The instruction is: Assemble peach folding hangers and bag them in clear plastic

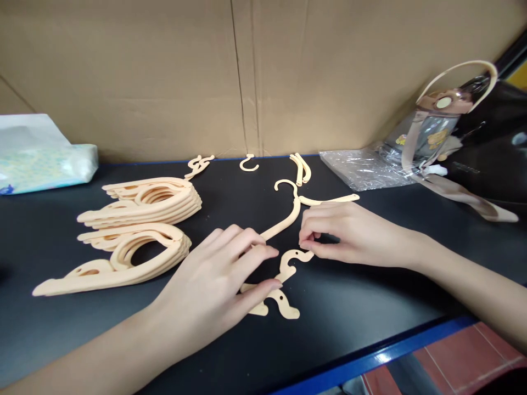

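My left hand (220, 280) lies flat with fingers stretched over small peach plastic hanger pieces (284, 299) on the black table (61, 329). My right hand (346, 233) pinches the end of a curved peach piece (293, 260) between thumb and fingers. Just behind both hands lies a partly assembled peach hanger (294, 211) with its hook at the top. Two piles of peach hanger arms (142, 230) are stacked to the left of my left hand.
Loose hooks (248, 163) and small parts (302, 168) lie near the cardboard wall (247, 71). A tissue pack (41, 162) sits far left. A clear plastic bag (358, 167), a bottle with strap (436, 129) and a dark bag (494, 148) stand right. The table's blue edge (391, 354) runs along the front.
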A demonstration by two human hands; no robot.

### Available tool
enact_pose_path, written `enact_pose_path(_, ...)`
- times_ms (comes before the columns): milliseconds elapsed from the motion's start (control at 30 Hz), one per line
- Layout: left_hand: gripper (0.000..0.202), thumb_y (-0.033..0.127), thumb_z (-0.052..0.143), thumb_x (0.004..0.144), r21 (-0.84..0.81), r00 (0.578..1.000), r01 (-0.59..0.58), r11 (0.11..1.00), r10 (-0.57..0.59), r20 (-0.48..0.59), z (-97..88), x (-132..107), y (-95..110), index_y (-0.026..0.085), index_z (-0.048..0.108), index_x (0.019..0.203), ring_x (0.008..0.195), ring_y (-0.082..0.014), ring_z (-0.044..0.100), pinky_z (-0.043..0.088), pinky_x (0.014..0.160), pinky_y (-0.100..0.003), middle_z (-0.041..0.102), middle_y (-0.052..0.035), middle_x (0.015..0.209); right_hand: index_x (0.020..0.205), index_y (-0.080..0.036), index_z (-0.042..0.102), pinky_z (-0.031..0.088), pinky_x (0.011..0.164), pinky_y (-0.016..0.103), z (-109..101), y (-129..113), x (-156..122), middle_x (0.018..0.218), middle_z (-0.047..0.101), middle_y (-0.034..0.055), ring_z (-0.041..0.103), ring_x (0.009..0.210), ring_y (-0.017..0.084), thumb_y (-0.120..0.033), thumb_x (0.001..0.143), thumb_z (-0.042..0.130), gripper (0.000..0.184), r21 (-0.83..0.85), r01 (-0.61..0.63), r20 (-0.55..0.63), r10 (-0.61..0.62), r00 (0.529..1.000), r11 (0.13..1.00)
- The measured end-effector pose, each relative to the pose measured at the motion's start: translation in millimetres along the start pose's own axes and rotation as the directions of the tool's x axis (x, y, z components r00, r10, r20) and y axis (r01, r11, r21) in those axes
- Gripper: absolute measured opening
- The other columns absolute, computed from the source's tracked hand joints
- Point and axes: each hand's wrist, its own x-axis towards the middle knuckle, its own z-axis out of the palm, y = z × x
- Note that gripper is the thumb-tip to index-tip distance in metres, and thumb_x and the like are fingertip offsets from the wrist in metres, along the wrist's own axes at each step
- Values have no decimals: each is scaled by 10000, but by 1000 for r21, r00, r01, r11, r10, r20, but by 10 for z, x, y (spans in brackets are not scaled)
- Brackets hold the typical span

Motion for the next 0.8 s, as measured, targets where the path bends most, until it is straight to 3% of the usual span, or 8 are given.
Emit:
enact_pose_path(200,26,240,614,958,-44,999,4,999,-2,45,32,-20,51,214,613,964,743,-173,516,343,684,-334,659,39,891,781,-166,574,362,655,276,-21,-19,13,755,564,17,495,684,141,-213,1036,369,331,-46,-43,69,46,997,998)
enact_pose_path(333,45,238,581,974,-53,999,17,998,-15,47,41,-25,54,218,616,992,761,-176,532,370,693,-334,663,31,914,794,-169,592,379,665,264,-55,-33,-6,764,588,9,520,693,133,-160,990,429,255,-19,-14,82,16,996,1000)
enact_pose_path(433,87,235,544,992,-70,998,12,998,-8,59,43,-20,47,216,619,1030,804,-178,555,409,724,-327,673,18,962,917,-171,664,407,703,262,-68,-40,-22,880,654,16,587,788,141,-263,947,597,118,-23,-23,75,25,997,999)
enact_pose_path(500,127,233,509,1008,-92,997,-4,996,10,71,39,-13,37,212,619,1067,847,-177,569,437,763,-316,674,4,998,978,-182,693,418,719,266,-62,-38,-27,939,680,16,616,845,152,-324,908,677,159,-42,-42,85,45,995,998)
enact_pose_path(633,166,244,505,1006,-121,991,3,993,12,130,20,3,18,204,601,1135,892,-174,585,467,780,-300,656,-19,1052,909,-192,721,418,713,270,-29,-27,-21,880,693,4,621,829,148,-268,930,644,110,-37,-24,109,28,994,999)
enact_pose_path(800,199,288,540,983,-103,990,10,995,5,143,10,-6,12,201,579,1157,926,-186,591,481,781,-316,639,-29,1082,874,-169,707,407,667,280,30,-20,-3,832,683,15,589,754,147,-199,913,612,107,-106,14,46,-9,999,994)
